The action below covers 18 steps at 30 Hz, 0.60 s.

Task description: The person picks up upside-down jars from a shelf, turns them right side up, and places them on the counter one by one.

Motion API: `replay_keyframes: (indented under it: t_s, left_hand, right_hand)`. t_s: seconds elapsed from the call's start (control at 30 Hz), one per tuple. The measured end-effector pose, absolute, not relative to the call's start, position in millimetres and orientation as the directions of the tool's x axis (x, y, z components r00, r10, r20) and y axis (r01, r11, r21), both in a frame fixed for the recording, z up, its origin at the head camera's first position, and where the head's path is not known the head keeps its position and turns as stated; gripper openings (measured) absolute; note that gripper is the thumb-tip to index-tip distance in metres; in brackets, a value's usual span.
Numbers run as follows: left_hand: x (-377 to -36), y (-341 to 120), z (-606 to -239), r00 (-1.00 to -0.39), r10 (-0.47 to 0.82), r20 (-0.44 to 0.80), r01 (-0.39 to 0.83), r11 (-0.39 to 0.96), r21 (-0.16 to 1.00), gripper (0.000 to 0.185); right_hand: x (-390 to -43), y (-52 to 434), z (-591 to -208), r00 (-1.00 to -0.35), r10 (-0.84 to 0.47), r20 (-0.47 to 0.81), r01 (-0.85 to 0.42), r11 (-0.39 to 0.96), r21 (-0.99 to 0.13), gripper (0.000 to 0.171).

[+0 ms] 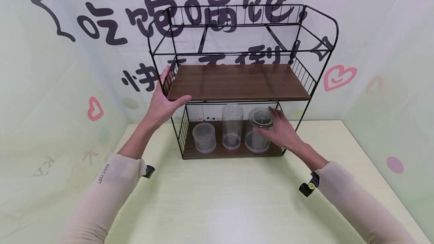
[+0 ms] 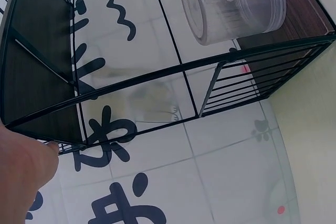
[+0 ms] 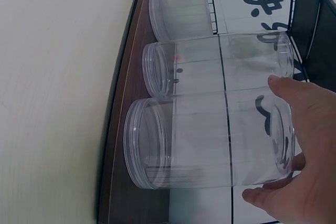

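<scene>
A two-tier rack of black wire with dark wood boards (image 1: pixel 237 82) stands on the table. My left hand (image 1: pixel 159 104) holds its left side at the upper board, thumb along the front edge and fingers outside the side wires. On the lower board, my right hand (image 1: pixel 284 129) grips a wide clear jar (image 3: pixel 202 145) round its upper end, thumb on one side and fingers on the other. This jar stands upright at the right. Beside it is a tall, narrow clear jar (image 1: pixel 232 125), and a short clear jar (image 2: pixel 231 6) sits at the left.
The pale table (image 1: pixel 217 195) runs in front of the rack and to both sides. A printed cloth (image 1: pixel 101 59) with dark lettering hangs behind. Low wire side guards (image 1: pixel 184 131) bound the lower board.
</scene>
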<state>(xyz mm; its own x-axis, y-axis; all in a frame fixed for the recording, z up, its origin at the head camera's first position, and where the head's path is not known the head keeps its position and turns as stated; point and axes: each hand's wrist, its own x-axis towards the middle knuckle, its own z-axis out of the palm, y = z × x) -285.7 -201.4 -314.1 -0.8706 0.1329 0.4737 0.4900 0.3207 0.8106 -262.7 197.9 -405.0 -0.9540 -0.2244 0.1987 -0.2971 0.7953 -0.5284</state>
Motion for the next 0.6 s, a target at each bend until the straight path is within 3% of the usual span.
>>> replay_keyframes:
  t_s: [0.6]
  left_hand:
    - [-282.6, -199.1, -316.3, -0.871, 0.095, 0.483, 0.487, 0.296, 0.821, 0.111]
  right_hand:
    - [-273.3, 194.2, -413.2, -0.959, -0.155, 0.238, -0.272, 0.746, -0.608, 0.105]
